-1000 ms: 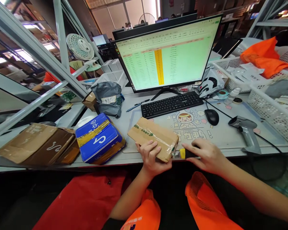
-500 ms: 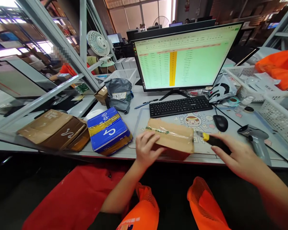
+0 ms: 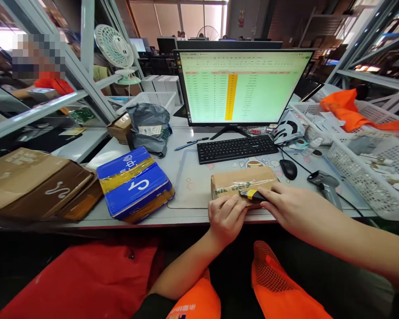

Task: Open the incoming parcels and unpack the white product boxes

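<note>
A small brown cardboard box (image 3: 244,179), with clear tape and green print on it, sits near the front edge of the desk. My left hand (image 3: 226,218) is closed against its near side, fingers curled at the top edge and the thumb largely hidden. A black and yellow utility knife (image 3: 252,195) is gripped in my right hand (image 3: 287,204). The knife's tip end lies at the near part of the box's taped face, just above my left fingers. Whether the blade has cut in, I cannot tell.
Left of the box are a blue taped box (image 3: 133,181) and larger brown boxes (image 3: 36,184). Behind are a grey plastic parcel (image 3: 149,128), keyboard (image 3: 236,148) and monitor (image 3: 242,88). A mouse (image 3: 288,169), barcode scanner (image 3: 325,184) and white baskets (image 3: 369,177) stand right.
The box has turned and shifted, showing its green-printed tape. My right hand has brought the knife left from beside the box onto it. My left hand has moved right along the near side.
</note>
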A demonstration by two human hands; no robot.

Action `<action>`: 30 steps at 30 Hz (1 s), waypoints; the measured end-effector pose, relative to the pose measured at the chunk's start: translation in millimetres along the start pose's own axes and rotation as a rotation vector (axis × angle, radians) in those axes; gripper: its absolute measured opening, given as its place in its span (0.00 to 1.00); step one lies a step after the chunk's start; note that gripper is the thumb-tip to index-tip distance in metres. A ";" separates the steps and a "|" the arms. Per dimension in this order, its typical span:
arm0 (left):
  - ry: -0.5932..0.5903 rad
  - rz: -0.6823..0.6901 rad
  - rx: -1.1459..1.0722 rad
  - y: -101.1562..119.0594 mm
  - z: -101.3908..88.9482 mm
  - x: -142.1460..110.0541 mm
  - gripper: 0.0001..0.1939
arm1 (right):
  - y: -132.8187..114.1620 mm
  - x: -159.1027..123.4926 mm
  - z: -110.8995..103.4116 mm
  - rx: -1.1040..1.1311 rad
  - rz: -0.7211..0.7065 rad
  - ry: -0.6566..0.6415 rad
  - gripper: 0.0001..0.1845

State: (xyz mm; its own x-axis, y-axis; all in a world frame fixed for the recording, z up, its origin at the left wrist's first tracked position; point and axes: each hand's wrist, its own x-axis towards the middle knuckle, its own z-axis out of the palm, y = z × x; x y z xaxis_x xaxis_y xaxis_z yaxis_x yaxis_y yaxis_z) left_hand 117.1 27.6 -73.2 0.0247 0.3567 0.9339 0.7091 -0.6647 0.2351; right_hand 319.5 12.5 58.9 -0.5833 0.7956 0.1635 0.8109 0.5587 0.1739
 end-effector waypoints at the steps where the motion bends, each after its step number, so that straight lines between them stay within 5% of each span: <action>1: 0.003 -0.002 -0.005 1.3 -0.4 -0.3 0.11 | -0.6 -2.1 -2.7 0.018 0.006 0.013 0.15; 14: -0.013 -0.014 -0.054 0.3 -2.2 -1.5 0.11 | -10.5 9.4 -5.0 -0.032 0.110 -0.051 0.14; 21: -0.039 0.006 -0.048 -4.5 -4.8 6.1 0.08 | 67.7 -44.8 11.7 -0.117 0.331 0.009 0.22; 25: -0.092 0.032 -0.024 -4.1 -17.1 15.1 0.07 | 127.7 -73.1 40.4 -0.128 0.576 -0.097 0.25; 27: -0.197 0.052 0.000 -3.9 -25.4 28.2 0.02 | 147.6 -75.3 65.6 -0.009 0.721 -0.122 0.25; 30: -0.462 0.109 0.041 -7.3 -27.9 63.4 0.09 | 151.9 -62.1 111.7 0.241 0.782 -0.013 0.24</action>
State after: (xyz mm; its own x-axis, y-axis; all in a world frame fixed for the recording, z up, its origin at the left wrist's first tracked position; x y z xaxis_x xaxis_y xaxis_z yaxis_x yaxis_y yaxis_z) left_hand 93.8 36.8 -8.3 0.4051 0.5469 0.7326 0.7118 -0.6916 0.1227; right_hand 484.1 74.1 -33.3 0.1547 0.9780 0.1397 0.9719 -0.1252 -0.1994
